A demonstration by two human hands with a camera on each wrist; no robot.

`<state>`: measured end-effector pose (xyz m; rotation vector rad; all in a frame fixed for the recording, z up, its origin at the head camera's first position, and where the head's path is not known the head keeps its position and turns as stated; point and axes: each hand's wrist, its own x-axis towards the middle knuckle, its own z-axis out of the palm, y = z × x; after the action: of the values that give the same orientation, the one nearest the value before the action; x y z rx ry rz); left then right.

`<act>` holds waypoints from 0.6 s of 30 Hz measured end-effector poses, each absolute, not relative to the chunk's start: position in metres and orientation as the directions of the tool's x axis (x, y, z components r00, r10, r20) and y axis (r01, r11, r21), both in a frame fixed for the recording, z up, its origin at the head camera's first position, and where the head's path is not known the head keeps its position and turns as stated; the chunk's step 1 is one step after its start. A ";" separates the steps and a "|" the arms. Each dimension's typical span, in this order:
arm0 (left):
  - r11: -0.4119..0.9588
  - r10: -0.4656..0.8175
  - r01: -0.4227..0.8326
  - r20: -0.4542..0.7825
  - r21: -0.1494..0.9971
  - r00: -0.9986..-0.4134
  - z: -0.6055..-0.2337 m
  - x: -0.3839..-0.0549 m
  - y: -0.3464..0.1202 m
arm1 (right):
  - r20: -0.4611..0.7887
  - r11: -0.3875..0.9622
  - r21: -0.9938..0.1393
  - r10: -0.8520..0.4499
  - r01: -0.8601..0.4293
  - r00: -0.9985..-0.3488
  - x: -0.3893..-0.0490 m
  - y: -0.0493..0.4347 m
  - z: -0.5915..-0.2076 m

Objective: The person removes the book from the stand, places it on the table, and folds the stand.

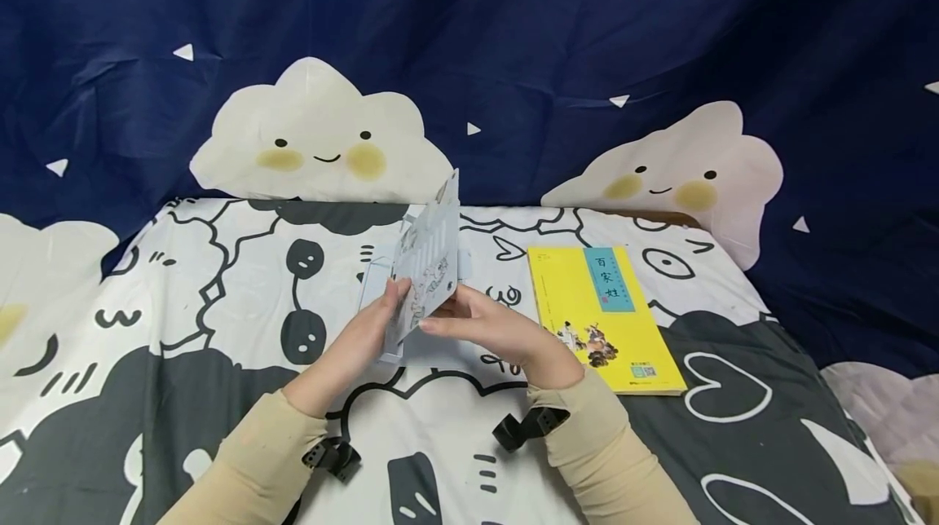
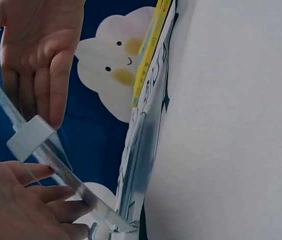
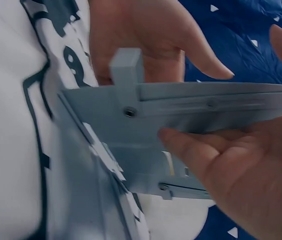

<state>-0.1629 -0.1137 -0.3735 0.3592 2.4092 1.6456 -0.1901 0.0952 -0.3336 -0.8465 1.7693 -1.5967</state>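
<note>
A pale blue-grey folding book stand (image 1: 429,264) is between my two hands, its panel steeply raised above a base part (image 3: 71,180) on the bedding. One face carries line drawings; the other has metal strips and a square bracket (image 3: 127,75). My left hand (image 1: 359,337) is at the printed face, with fairly straight fingers touching the panel in the left wrist view. From the opposite side, my right hand (image 1: 502,333) reaches to the bracket face, fingers extended and a fingertip touching it. Its thumb crosses the panel's near edge in the head view; contact there is unclear.
A yellow book (image 1: 638,346) with a blue title strip lies to the right of the stand. Black-and-white patterned bedding (image 1: 242,280) covers the surface. Behind it hangs a dark blue curtain (image 1: 550,60) with smiling clouds.
</note>
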 end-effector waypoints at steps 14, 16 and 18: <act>0.507 0.323 0.106 -0.074 0.855 -0.944 -0.381 -0.162 -0.107 | -0.183 0.159 -0.982 -0.641 0.105 -0.745 -0.214 0.132 -0.328; 0.517 0.348 0.144 -0.054 0.844 -0.936 -0.383 -0.163 -0.106 | -0.205 0.168 -0.977 -0.610 0.128 -0.766 -0.217 0.136 -0.329; 0.513 0.367 0.167 -0.039 0.842 -0.930 -0.384 -0.164 -0.107 | -0.217 0.174 -0.975 -0.599 0.140 -0.771 -0.221 0.141 -0.330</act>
<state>-0.1640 -0.1065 -0.3841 0.4554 2.5423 1.3803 -0.2213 0.1407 -0.3303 -0.4323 1.8769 -1.6531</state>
